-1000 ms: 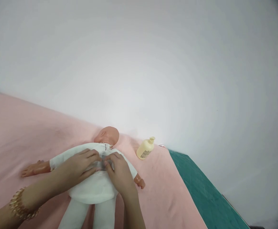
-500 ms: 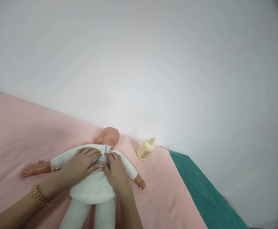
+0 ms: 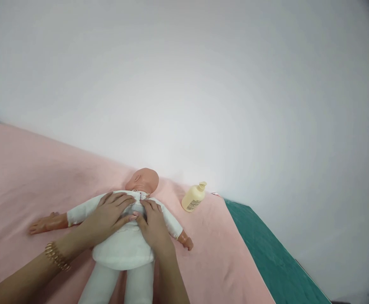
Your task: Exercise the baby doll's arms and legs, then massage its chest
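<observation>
A baby doll (image 3: 124, 253) with a white cloth body lies on the pink sheet, its bare head turned away and its arms spread wide. My left hand (image 3: 111, 213) rests flat on the left part of its upper back, fingers stretched out. On the right part lies my right hand (image 3: 154, 221), also with its fingers extended. The two thumbs meet near the middle, over a greyish patch on the cloth. Neither hand grips anything.
A pale yellow pump bottle (image 3: 193, 198) stands on the pink sheet (image 3: 210, 253), right of the doll's head. A green surface (image 3: 276, 253) shows beyond the sheet's right edge. Behind everything rises a white wall (image 3: 184, 84).
Both hands have shifted very slightly up the doll's back, and the left wrist with its bracelet has moved a little to the right. The doll and bottle stay in place.
</observation>
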A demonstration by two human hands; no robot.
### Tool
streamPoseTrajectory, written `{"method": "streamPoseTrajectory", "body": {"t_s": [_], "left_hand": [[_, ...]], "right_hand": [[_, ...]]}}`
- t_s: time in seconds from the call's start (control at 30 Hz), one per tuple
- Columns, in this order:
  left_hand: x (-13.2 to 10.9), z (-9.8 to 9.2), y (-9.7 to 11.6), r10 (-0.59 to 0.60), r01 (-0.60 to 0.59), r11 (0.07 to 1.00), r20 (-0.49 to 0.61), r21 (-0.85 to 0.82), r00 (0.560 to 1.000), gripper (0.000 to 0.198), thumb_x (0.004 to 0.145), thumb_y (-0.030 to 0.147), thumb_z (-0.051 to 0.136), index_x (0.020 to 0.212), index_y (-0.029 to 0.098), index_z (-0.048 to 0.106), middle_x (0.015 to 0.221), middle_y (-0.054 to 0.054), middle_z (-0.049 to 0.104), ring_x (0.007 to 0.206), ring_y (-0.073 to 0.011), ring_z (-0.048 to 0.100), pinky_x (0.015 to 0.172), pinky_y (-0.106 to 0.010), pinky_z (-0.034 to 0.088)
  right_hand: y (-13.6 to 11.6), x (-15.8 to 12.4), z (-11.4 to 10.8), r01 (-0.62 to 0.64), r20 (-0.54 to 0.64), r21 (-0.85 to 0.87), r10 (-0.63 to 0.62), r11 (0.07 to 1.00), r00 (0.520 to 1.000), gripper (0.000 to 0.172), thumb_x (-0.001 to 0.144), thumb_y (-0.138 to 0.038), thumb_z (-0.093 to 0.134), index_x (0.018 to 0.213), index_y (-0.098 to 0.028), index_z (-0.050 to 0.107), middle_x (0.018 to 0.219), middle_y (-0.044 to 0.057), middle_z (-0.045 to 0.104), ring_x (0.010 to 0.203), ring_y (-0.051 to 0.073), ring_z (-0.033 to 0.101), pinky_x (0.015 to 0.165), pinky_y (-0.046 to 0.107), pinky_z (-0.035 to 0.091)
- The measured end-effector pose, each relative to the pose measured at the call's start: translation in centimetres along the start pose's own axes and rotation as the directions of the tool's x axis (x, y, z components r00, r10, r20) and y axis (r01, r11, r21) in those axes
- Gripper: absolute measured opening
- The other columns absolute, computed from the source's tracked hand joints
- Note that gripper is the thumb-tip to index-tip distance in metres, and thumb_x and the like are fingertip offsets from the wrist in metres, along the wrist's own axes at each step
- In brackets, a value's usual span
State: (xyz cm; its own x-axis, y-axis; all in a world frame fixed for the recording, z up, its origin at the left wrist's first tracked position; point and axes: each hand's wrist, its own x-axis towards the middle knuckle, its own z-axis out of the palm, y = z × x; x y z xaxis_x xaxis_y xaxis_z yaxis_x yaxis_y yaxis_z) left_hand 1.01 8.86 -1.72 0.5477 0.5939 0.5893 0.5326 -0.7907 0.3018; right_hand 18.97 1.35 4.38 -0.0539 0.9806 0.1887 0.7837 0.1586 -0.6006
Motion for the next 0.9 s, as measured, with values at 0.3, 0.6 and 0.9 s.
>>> {"method": "streamPoseTrajectory", "body": {"t_s": [0.3, 0.6, 0.9], "left_hand": [[-0.08, 0.52, -0.36, -0.017, 0.018, 1.0, -0.01, 0.009, 1.0, 0.054, 0.105, 0.06, 0.033, 0.133, 0.023, 0.061, 0.135, -0.006, 0.062, 0.126, -0.0275, 0.05, 0.109, -0.044, 0.031], [-0.15, 0.53, -0.41, -0.037, 0.037, 0.999, 0.006, 0.003, 0.999, 0.054, 0.104, 0.06, 0.034, 0.133, 0.023, 0.061, 0.135, -0.007, 0.062, 0.127, -0.0278, 0.05, 0.109, -0.045, 0.033], [-0.17, 0.69, -0.4, -0.123, 0.119, 0.987, -0.029, -0.107, 0.992, 0.052, 0.104, 0.054, 0.033, 0.135, 0.023, 0.059, 0.136, -0.008, 0.061, 0.128, -0.0282, 0.051, 0.111, -0.049, 0.034]], "right_hand": [[0.39, 0.17, 0.36, 0.006, -0.012, 0.0, -0.006, 1.0, 1.0, 0.05, 0.1, -0.036, 0.053, 0.143, -0.012, 0.054, 0.146, 0.013, 0.055, 0.135, 0.03, 0.046, 0.118, 0.05, 0.035], [0.36, 0.11, 0.29, 0.003, -0.005, 0.002, -0.003, 1.0, 1.0, 0.048, 0.099, -0.035, 0.054, 0.142, -0.013, 0.055, 0.146, 0.011, 0.055, 0.133, 0.029, 0.046, 0.118, 0.047, 0.035], [0.91, 0.11, 0.76, 0.029, -0.042, 0.017, -0.028, 0.999, 0.999, 0.047, 0.099, -0.039, 0.054, 0.142, -0.018, 0.056, 0.146, 0.011, 0.055, 0.137, 0.028, 0.046, 0.119, 0.046, 0.034]]}}
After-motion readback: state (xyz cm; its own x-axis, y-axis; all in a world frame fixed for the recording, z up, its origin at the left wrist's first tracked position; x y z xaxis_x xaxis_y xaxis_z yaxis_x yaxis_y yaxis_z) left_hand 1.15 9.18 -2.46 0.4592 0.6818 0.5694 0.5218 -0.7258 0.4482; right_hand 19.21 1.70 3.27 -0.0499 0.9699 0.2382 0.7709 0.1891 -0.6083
